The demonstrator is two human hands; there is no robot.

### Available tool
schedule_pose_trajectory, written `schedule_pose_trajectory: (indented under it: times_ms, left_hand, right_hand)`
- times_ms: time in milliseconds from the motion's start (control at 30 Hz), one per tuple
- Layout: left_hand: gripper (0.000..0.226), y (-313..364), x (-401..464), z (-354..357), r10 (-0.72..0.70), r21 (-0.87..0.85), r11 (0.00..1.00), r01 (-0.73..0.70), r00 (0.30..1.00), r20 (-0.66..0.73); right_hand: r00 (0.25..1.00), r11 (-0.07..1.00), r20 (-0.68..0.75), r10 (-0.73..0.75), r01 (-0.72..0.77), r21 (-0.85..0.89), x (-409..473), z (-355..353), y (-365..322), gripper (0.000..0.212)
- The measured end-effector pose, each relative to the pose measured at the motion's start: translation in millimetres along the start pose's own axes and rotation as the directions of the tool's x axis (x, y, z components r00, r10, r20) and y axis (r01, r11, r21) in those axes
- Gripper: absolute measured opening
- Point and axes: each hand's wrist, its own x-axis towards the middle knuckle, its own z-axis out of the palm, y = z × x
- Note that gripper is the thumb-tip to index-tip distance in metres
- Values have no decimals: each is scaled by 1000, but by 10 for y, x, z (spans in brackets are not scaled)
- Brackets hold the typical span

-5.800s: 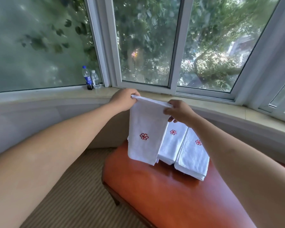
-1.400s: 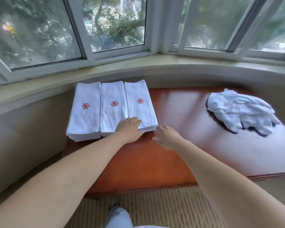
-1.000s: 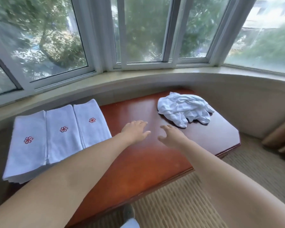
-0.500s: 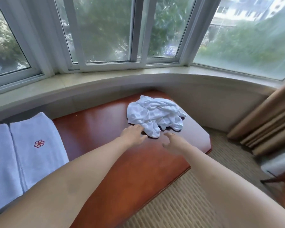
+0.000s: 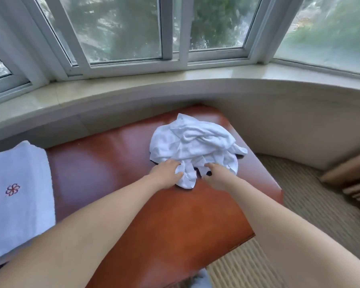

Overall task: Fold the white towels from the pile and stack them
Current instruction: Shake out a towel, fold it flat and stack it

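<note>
A crumpled pile of white towels (image 5: 195, 142) lies at the far right end of the reddish-brown bench (image 5: 154, 221). My left hand (image 5: 166, 172) is at the pile's near edge, its fingers and thumb curled round a hanging fold. My right hand (image 5: 214, 175) reaches the same edge just to the right, its fingers fairly straight and touching the cloth. A folded white towel (image 5: 17, 194) with a red flower emblem lies at the bench's left end, partly cut off by the frame.
A curved stone window sill (image 5: 175, 86) and low wall run behind the bench. Striped carpet (image 5: 310, 204) lies to the right and in front. Tan curtain folds (image 5: 353, 179) hang at the right edge.
My view has swung right from the folded stack to the pile. Both hands moved forward from above the bare bench onto the pile's near edge, and my left hand took hold of a fold.
</note>
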Motion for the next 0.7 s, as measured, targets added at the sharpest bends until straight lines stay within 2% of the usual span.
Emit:
schedule_pose_trajectory:
  times_ms: [233, 300, 467, 700]
  left_hand:
    - [57, 386, 884, 127, -196, -124, 971, 203, 978, 67]
    - [57, 415, 1081, 136, -255, -152, 952, 266, 963, 89]
    - [55, 360, 1540, 162, -383, -189, 899, 395, 918, 100]
    - [48, 258, 2016, 181, -466, -274, 840, 468, 881, 77]
  right_hand:
    - [990, 990, 123, -63, 78, -119, 1076, -402, 780, 61]
    - [986, 985, 139, -88, 107, -134, 1316, -482, 864, 56]
    - [976, 984, 184, -120, 141, -110, 1769, -570, 972, 61]
    - [959, 962, 230, -164, 207, -178, 2165, -560, 1109, 54]
